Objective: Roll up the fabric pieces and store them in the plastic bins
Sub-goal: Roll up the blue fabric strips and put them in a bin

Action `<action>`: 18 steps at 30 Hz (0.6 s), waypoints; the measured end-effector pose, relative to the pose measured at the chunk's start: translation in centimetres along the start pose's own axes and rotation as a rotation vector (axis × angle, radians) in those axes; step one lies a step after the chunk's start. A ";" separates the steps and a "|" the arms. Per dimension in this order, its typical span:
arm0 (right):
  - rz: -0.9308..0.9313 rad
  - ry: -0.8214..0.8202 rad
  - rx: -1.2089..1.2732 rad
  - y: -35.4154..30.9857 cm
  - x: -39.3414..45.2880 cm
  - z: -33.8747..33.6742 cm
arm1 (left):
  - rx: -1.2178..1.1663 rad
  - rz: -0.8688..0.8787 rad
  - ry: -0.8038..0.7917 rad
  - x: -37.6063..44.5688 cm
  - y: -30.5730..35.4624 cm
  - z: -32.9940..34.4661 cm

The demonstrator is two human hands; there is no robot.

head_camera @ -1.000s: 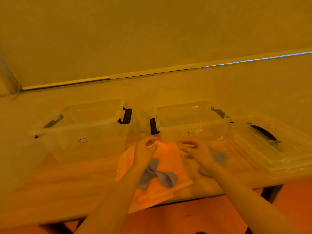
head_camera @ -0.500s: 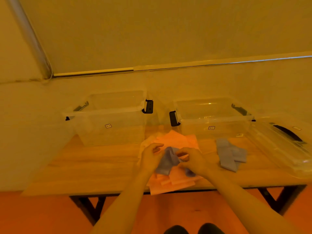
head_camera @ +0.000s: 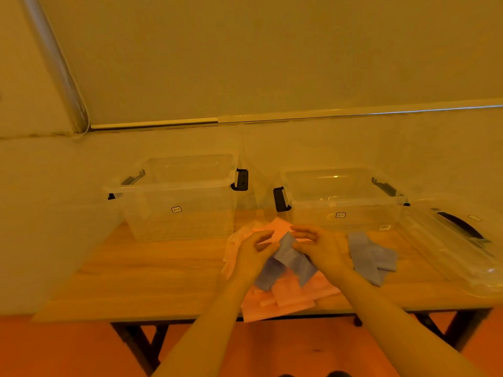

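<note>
- Both hands work a blue fabric strip (head_camera: 288, 261) above a heap of pink fabric pieces (head_camera: 283, 295) near the front edge of a wooden table (head_camera: 163, 276); the left hand (head_camera: 251, 257) pinches the strip's left part with curled fingers, the right hand (head_camera: 321, 250) pinches its upper end, and the strip sags in a fold between them.
- Two clear plastic bins stand at the back of the table, the left bin (head_camera: 179, 202) and the right bin (head_camera: 343, 202), both open-topped and seemingly holding no fabric; a clear lid (head_camera: 449, 240) lies at the far right; more blue strips (head_camera: 373, 257) lie loose between the right hand and that lid.
- The step in hand appears to be starting the roll; it goes best if the strip is first pulled straight and flat, the end tucked tightly, and the edges kept in line so the roll does not cone.
- A limp strip like this likely unwinds once released; a firm hold on the finished roll until it sits in a bin seems wise, and the right bin is the nearer.
</note>
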State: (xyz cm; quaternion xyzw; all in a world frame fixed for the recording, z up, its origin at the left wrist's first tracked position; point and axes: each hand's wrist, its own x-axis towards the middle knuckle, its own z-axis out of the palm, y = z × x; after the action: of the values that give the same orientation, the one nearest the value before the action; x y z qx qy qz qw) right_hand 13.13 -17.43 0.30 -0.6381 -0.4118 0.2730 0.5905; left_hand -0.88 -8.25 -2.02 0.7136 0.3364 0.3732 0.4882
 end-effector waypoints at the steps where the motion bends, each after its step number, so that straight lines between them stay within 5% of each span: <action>1: 0.004 0.026 0.026 -0.2 0.1 0.1 | -0.018 0.004 -0.012 0.0 0.3 0.1; 10: -0.112 0.152 0.076 -2.0 1.0 -0.5 | -0.097 0.088 0.027 1.6 4.1 1.1; 18: -0.215 0.259 0.077 -4.4 3.0 -4.8 | -0.168 0.119 -0.100 5.2 8.8 3.9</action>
State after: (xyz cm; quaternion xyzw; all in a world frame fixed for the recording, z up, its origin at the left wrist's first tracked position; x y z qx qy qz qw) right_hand 17.80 -17.63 5.74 -0.5973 -0.3874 0.1395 0.6883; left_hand 6.05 -8.16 6.44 0.7065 0.2361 0.3922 0.5397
